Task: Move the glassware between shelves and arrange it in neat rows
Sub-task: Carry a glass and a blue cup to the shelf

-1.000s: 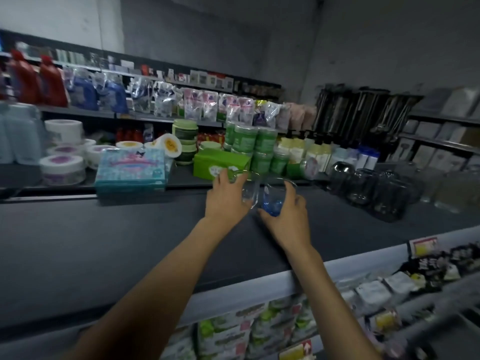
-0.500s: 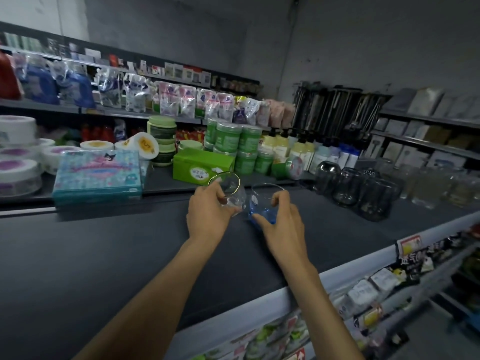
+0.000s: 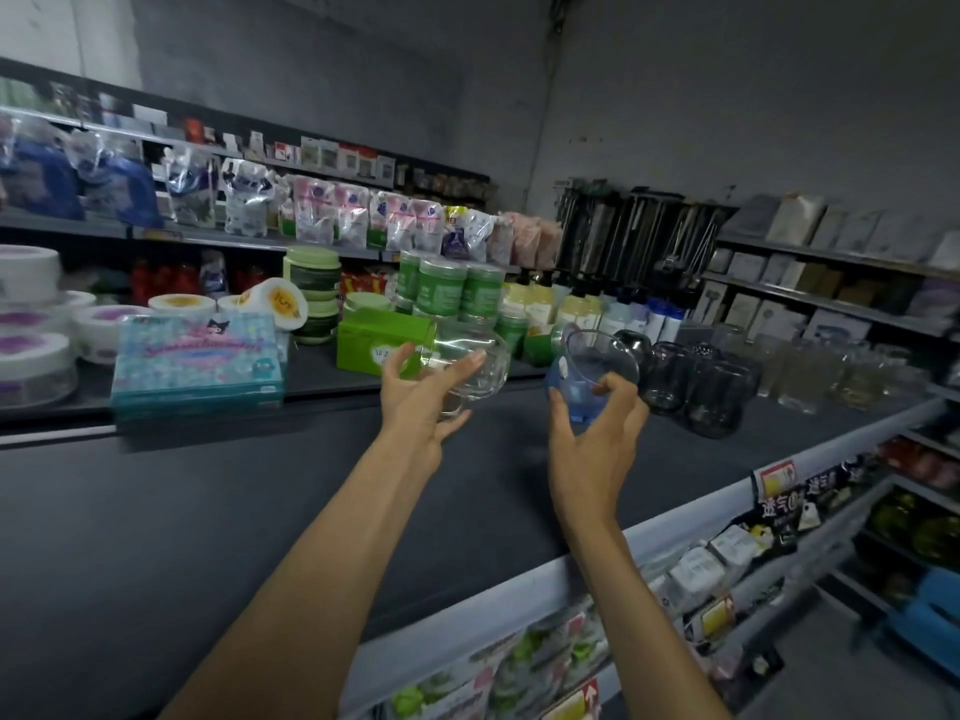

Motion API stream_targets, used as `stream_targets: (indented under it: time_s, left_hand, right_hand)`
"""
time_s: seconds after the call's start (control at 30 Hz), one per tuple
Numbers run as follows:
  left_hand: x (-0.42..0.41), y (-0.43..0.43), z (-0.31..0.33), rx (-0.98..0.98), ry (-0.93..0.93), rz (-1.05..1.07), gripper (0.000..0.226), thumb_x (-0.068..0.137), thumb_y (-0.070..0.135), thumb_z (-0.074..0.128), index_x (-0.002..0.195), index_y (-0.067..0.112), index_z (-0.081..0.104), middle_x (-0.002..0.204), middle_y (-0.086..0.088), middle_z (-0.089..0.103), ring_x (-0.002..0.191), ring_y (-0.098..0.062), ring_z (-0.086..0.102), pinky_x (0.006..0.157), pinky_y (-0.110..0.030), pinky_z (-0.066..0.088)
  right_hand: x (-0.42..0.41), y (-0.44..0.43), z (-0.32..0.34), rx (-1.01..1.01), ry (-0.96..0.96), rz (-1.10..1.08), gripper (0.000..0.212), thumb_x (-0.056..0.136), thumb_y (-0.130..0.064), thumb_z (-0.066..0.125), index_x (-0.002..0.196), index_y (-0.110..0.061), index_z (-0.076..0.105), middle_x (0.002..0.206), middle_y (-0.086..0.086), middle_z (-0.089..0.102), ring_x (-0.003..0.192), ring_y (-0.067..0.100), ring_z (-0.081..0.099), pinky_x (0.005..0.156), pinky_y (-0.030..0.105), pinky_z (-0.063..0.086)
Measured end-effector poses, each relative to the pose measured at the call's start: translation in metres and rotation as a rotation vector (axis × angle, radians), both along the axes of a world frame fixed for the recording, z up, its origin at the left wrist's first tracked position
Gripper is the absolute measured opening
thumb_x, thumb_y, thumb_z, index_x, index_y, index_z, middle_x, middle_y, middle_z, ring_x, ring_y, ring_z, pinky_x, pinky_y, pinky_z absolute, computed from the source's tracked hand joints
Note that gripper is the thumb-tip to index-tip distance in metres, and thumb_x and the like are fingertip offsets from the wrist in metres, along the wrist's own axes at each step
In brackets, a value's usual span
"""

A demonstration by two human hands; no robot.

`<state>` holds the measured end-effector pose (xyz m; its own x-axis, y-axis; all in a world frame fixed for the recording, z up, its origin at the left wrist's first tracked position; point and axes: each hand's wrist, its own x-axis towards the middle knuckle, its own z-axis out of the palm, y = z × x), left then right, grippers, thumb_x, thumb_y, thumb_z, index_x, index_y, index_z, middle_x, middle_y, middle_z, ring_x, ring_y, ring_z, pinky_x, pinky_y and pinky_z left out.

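My left hand (image 3: 418, 402) holds a clear glass (image 3: 467, 361) lifted above the dark shelf (image 3: 208, 511), its thumb and fingers curled round the body. My right hand (image 3: 597, 439) grips a blue-tinted glass (image 3: 589, 374) from below, tilted with its mouth toward the right. Both glasses are off the shelf surface and apart from each other. A group of dark smoky glasses (image 3: 691, 381) stands on the shelf just right of my right hand, and several clear glasses (image 3: 810, 366) stand further right.
A teal box (image 3: 197, 361) and a green box (image 3: 382, 340) sit at the shelf's back, with green jars (image 3: 452, 283) and pump bottles (image 3: 571, 304) behind. White tubs (image 3: 31, 324) are at far left. Packaged goods fill the lower shelf (image 3: 727, 558).
Both hands have lifted their glasses off the shelf and moved apart, the left glass up and left, the blue one up and right. The camera has turned and come closer.
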<state>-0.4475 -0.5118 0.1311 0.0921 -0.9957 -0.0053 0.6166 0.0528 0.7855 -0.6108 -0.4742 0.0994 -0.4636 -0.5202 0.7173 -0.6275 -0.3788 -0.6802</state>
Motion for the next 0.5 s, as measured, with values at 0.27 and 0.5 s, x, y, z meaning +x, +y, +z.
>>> stream_targets:
  time_s: [0.27, 0.5]
  left_hand:
    - [-0.02, 0.052, 0.031, 0.042, 0.093, -0.124, 0.083, 0.057, 0.018, 0.093, 0.134, 0.005, 0.062, 0.116, -0.014, 0.076, 0.097, -0.028, 0.077, 0.076, -0.046, 0.064]
    - [-0.078, 0.1, 0.042, -0.058, 0.103, -0.198, 0.071, 0.056, 0.023, 0.097, 0.121, 0.016, 0.069, 0.127, -0.012, 0.073, 0.105, -0.025, 0.075, 0.088, -0.045, 0.06]
  right_hand:
    - [-0.013, 0.02, 0.021, -0.047, -0.224, 0.223, 0.05, 0.101, -0.032, 0.063, 0.141, -0.038, 0.034, 0.143, -0.01, 0.036, 0.113, -0.006, 0.05, 0.096, 0.02, 0.047]
    - [-0.101, 0.068, 0.036, -0.146, -0.613, 0.467, 0.074, 0.097, -0.028, 0.072, 0.145, -0.06, 0.026, 0.151, -0.003, 0.051, 0.132, 0.013, 0.057, 0.111, 0.051, 0.048]
